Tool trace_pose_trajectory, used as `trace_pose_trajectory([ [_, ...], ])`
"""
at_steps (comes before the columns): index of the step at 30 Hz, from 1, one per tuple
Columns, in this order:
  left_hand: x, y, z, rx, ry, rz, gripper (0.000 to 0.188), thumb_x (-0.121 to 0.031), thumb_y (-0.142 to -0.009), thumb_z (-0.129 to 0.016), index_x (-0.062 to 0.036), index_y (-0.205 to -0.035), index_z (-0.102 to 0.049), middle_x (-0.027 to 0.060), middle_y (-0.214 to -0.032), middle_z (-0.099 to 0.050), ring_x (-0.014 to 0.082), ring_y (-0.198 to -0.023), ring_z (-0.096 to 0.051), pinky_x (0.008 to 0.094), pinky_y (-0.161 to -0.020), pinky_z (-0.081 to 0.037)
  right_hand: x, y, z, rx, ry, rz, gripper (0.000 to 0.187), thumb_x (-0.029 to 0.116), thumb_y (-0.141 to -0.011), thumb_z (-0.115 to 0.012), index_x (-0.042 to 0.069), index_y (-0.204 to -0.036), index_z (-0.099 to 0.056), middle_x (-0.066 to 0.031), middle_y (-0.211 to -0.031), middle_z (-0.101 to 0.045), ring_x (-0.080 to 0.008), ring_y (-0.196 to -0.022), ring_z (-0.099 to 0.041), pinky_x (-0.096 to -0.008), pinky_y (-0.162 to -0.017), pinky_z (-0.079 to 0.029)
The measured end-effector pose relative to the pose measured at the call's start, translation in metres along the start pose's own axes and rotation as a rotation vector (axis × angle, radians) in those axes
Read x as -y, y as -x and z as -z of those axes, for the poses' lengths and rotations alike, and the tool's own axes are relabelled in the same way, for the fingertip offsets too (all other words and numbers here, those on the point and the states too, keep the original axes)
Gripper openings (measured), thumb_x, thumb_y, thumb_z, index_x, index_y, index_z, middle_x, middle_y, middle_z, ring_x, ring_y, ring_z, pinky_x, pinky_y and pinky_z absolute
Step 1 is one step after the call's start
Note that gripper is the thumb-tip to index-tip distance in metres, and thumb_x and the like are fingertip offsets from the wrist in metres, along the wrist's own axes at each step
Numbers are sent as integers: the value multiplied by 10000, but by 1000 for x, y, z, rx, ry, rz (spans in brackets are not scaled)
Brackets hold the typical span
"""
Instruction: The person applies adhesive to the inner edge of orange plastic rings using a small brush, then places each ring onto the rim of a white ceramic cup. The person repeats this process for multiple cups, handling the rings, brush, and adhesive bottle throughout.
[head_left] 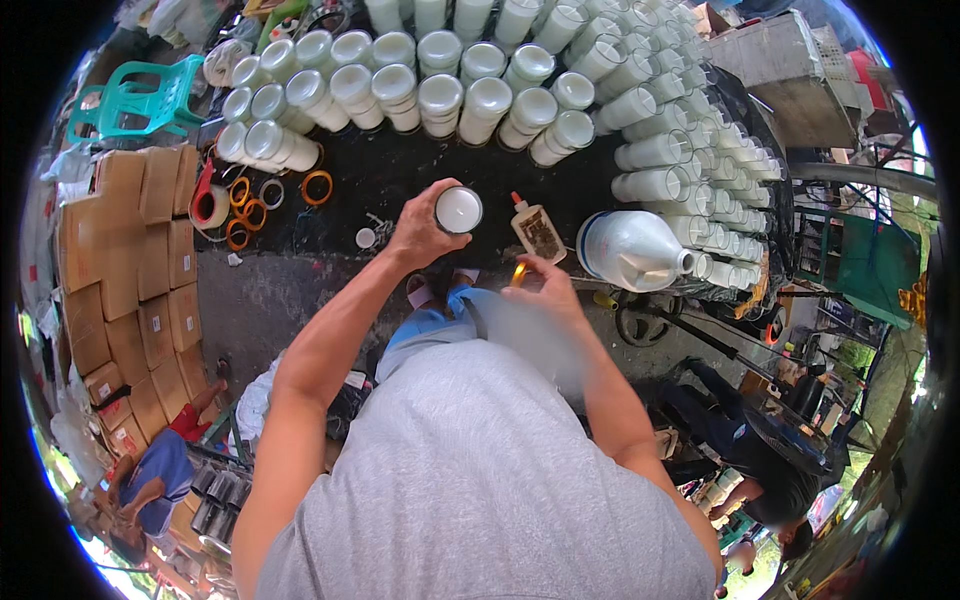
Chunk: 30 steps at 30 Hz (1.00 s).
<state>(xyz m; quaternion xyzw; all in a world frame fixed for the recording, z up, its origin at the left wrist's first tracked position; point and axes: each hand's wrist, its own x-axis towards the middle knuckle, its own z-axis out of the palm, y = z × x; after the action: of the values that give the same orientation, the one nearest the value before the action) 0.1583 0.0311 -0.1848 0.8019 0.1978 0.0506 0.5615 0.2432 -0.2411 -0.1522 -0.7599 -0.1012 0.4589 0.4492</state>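
My left hand (424, 226) is wrapped round a clear glass (459, 210) with a white filling, held over the black table (400, 170). To its right, my right hand (552, 294) pinches a small yellow-gold piece (519, 274), too small to name for certain. Just beyond those fingers is a squeeze bottle (538, 232) with a red tip and a dark label. A big white jug (630, 250) with a handle lies to the right of it. Left of my left wrist is a small white round piece (365, 238).
Several rows of white-filled glasses (440, 95) line the far side and right of the table. Orange rings (317, 187) and a tape roll (208, 206) lie at the left. Cardboard boxes (120, 230) and a green chair (140, 97) stand beyond. Other people (770, 465) are behind me.
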Motion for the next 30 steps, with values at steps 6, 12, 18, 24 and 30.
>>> trace_pose_trajectory([
  [6, 53, -52, -69, -108, -48, -11, 820, -188, -676, -952, -62, -1384, -559, 178, -1291, -699, 366, -1223, -686, 436, -1025, -553, -21, -29, -7, 40, -69, -10, 811, 291, -799, -946, -96, -1410, -577, -132, -1135, -732, -175, -1025, -713, -304, -917, -584],
  [12, 67, -56, -80, -127, -91, -97, 988, -208, -715, -943, -55, -1545, -431, 232, -1514, -526, 392, -1418, -529, 456, -1169, -460, -57, -66, -24, 68, -76, 10, 778, 273, -817, -935, -65, -1419, -577, -129, -1172, -722, -196, -1039, -704, -324, -926, -583],
  [18, 63, 37, -21, -175, -213, 168, 797, -256, -837, -847, -38, -1521, -503, 259, -1545, -505, 447, -1441, -487, 480, -1193, -425, -61, -80, -35, 64, -65, 118, 743, 214, -803, -937, -53, -1403, -588, -111, -1145, -729, -189, -1046, -697, -316, -934, -566],
  [24, 136, 153, 77, -489, -317, 472, 531, -267, -824, -812, -24, -1278, -679, 214, -1241, -678, 401, -1196, -648, 471, -1053, -518, -35, -86, -64, 149, -5, 77, 655, 159, -834, -906, -33, -1381, -602, -100, -1164, -710, -176, -1024, -698, -324, -915, -575],
  [30, 200, 167, 202, -697, -606, 572, 408, -226, -851, -776, -5, -1189, -716, 222, -1189, -697, 412, -1149, -663, 486, -1020, -530, -4, -96, -117, 272, -664, -6, 539, 22, -911, -788, 6, -1404, -570, -102, -1190, -687, -204, -1068, -707, -349, -930, -598],
])
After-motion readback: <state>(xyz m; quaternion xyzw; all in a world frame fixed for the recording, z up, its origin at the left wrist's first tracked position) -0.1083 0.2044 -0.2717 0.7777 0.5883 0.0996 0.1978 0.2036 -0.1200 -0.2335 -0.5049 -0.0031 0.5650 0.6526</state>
